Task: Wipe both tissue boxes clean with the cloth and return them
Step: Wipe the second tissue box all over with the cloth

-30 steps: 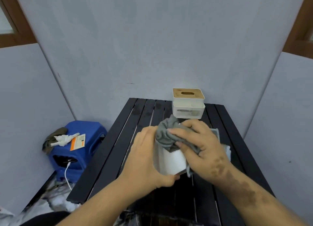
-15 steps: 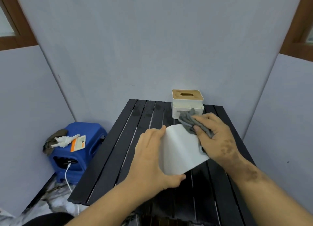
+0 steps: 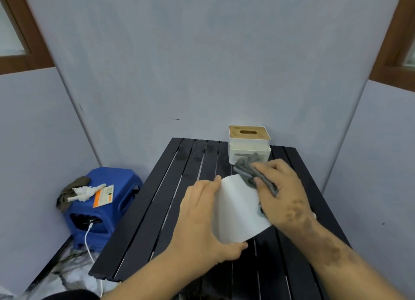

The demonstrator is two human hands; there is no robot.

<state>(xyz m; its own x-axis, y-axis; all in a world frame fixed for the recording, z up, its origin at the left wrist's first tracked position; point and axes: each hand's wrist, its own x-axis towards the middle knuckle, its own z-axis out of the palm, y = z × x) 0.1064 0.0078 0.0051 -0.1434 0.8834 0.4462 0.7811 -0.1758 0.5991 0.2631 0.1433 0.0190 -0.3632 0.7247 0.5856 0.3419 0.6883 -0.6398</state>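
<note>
Change: cloth [image 3: 254,174] sits at the far top corner of the held tissue box [image 3: 239,209], where a second ago it covered the box's near upper part; since half a second ago it has barely shifted, so the stroke seems to have reached the end of this face.
Meaning: one broad white face looks wiped; by this judgement the box needs turning for its other sides, and the second box is not yet taken up.
Stool: one blue stool [image 3: 101,207] stands on the floor left of the table, with a rag, white scraps, an orange-and-white card on top and a white cable hanging below.
Left hand [image 3: 203,221]: grips the held box's left side, thumb under its near edge, lifted over the middle of the table [image 3: 143,221].
Boxes: two; the held one, and a wood-lidded tissue box [image 3: 249,143] at the table's far right edge.
Cloths: one grey one.
Right hand [image 3: 284,196]: fingers curled over the cloth, pressing it to the box.
</note>
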